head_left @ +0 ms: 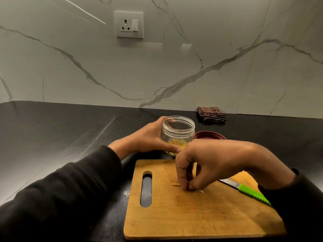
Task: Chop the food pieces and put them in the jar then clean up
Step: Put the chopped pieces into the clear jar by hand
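Observation:
A clear open jar [177, 131] with yellow chopped pieces at its bottom stands on the black counter just behind a wooden cutting board [201, 215]. My left hand [148, 137] grips the jar's left side. Over the middle of the board, my right hand [206, 163] pinches a small pale food piece with its fingertips. Another pale piece [175, 184] lies on the board just left of those fingers. A knife with a green handle [251, 193] lies on the board's right side, partly hidden by my right arm.
The jar's dark red lid [209, 135] lies right of the jar. A folded brown checked cloth [211, 114] sits by the marble wall at the back. A wall socket [128, 24] is above. The black counter [52, 133] stretches off to the left.

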### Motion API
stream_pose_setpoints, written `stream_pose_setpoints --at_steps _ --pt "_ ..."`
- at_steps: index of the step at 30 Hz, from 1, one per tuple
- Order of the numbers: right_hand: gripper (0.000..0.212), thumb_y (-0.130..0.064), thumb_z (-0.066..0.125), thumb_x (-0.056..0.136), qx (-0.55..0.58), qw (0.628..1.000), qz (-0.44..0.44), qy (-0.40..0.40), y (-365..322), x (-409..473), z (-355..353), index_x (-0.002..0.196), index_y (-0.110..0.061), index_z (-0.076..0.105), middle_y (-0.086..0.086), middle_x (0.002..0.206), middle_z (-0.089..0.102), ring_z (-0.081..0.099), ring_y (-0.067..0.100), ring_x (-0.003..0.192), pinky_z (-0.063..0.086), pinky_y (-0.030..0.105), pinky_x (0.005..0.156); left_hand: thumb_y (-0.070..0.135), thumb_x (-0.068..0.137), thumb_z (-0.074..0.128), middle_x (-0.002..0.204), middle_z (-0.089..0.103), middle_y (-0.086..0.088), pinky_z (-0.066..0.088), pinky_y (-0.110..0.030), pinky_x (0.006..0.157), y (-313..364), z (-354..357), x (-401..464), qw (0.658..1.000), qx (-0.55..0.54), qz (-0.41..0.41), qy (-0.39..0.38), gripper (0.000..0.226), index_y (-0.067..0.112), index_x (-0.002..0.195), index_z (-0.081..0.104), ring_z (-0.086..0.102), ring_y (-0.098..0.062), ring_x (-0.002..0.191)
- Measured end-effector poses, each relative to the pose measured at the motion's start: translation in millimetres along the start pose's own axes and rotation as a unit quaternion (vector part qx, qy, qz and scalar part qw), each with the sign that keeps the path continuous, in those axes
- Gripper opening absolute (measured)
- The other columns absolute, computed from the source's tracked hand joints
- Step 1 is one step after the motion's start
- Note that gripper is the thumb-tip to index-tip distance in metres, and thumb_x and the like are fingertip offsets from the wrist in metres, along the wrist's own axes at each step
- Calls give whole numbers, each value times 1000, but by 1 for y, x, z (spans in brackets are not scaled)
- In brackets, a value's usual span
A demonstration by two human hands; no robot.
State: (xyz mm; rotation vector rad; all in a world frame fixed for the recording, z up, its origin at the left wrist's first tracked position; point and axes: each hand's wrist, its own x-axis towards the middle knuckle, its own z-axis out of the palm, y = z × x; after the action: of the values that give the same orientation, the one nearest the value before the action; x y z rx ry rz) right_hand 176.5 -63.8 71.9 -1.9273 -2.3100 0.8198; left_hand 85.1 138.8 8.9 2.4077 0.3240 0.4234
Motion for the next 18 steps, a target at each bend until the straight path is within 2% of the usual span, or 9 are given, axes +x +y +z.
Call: stream_pose_setpoints --at_steps 5,11,15,18 --pt "16 -9 75 87 -14 1000 -3 12 -2 0 1 101 -18 76 -10 102 71 66 4 96 56 23 88 44 65 88 124 51 20 42 -21 96 -2 0 1 1000 4 1 3 100 26 146 32 52 -3 119" --pt "17 -5 75 85 8 998 -23 53 2 0 -2 98 -16 77 -9 100 71 66 7 99 56 31 91 40 67 90 129 53 14 43 -22 97 -3 0 2 1000 2 7 8 99 25 147 33 53 -2 119" --pt "19 2 73 83 65 990 -38 116 6 -1 -7 96 -12 77 -8 93 71 67 6 90 53 19 79 39 68 90 126 56 15 45 -23 98 -5 -1 2 1000 8 14 13 97 26 146 34 55 -1 117" --pt "19 5 73 83 119 973 -63 190 11 -4 -11 95 -10 77 1 95 73 69 18 96 57 32 88 45 64 90 128 57 12 47 -27 102 -5 -2 1 1000 16 24 7 102 26 147 32 56 -3 118"
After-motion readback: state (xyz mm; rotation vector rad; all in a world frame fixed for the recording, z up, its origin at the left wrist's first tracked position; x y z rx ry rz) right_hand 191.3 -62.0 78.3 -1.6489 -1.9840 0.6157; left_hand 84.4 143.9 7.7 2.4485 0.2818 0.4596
